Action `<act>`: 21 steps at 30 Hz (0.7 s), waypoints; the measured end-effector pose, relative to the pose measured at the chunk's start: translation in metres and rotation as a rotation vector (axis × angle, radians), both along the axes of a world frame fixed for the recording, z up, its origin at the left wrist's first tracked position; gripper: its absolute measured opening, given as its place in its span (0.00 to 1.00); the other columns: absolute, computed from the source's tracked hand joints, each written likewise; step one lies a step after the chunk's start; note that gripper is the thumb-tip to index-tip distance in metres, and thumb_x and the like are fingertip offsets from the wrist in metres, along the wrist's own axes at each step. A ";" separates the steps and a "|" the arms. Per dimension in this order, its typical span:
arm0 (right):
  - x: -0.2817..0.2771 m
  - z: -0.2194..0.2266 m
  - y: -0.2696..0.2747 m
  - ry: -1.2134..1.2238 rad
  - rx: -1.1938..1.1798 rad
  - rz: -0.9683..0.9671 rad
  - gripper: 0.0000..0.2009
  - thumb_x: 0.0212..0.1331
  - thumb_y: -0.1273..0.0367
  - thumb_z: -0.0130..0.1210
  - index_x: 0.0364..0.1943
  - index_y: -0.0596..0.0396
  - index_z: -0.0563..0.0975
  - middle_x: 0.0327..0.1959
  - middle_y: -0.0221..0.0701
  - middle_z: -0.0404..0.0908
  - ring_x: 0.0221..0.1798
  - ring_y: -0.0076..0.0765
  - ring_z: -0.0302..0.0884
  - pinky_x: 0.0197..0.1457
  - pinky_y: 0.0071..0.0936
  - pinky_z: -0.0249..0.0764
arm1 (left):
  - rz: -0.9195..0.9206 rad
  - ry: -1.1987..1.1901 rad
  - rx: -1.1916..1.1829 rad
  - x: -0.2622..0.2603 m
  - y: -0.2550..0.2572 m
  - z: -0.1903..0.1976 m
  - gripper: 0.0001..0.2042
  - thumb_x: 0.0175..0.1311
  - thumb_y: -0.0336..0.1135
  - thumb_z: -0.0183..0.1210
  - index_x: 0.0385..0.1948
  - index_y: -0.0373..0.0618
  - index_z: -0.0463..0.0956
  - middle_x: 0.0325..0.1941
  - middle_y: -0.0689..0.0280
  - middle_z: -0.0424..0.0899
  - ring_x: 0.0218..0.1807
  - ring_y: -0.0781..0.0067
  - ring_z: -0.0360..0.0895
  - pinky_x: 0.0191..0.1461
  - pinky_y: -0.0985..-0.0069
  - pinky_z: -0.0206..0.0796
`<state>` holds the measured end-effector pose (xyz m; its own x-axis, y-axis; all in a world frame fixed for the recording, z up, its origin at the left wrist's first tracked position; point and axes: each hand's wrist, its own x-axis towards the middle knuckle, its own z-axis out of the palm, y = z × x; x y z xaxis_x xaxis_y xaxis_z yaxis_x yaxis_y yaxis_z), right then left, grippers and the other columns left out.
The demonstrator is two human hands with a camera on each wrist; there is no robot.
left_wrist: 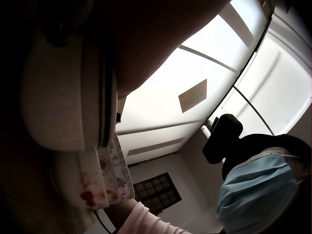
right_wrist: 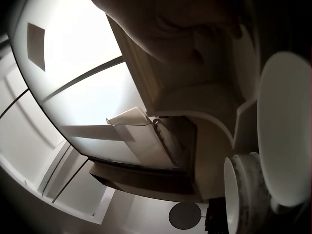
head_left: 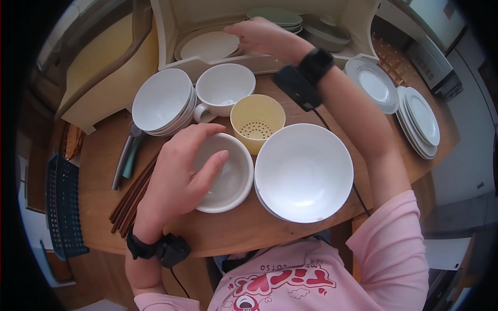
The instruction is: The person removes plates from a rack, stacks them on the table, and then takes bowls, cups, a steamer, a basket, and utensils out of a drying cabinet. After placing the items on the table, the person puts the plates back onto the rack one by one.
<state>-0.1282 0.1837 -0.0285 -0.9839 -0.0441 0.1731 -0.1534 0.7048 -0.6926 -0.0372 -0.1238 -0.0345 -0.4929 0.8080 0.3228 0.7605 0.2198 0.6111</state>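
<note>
My left hand (head_left: pixel 179 171) lies over the left side of a white bowl (head_left: pixel 234 179), index finger along its far rim and thumb above its inside. In the left wrist view, dark bands ring a bowl (left_wrist: pixel 73 97) at the left. My right hand (head_left: pixel 267 40) reaches into the cream rack (head_left: pixel 220 66), fingers loosely bent above the right edge of a flat white plate (head_left: pixel 210 46). Its fingers (right_wrist: pixel 197 56) look dark in the right wrist view. A larger white bowl (head_left: pixel 303 173) stands right of the left hand's bowl, by a yellow perforated cup (head_left: pixel 259 111).
Stacked bowls (head_left: pixel 163 101) and a wide white mug (head_left: pixel 225 85) stand before the rack. Green plates (head_left: pixel 275 18) and a lidded grey dish (head_left: pixel 326 33) sit inside it. White plates (head_left: pixel 373 85) stand at right. Chopsticks (head_left: pixel 132 199) and a metal-handled utensil (head_left: pixel 124 160) lie at left.
</note>
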 end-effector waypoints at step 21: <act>0.274 0.036 0.172 -0.413 0.196 -0.946 0.17 0.55 0.52 0.60 0.30 0.53 0.78 0.21 0.23 0.74 0.22 0.16 0.70 0.23 0.16 0.65 | -0.005 -0.009 0.051 -0.002 0.000 -0.006 0.15 0.57 0.33 0.58 0.44 0.35 0.74 0.42 0.52 0.80 0.47 0.52 0.77 0.52 0.65 0.67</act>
<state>0.1458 0.3554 0.0080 -0.6127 0.7825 -0.1113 0.7406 0.5193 -0.4264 -0.0393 -0.1241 -0.0409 -0.4918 0.7931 0.3595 0.7561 0.1841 0.6281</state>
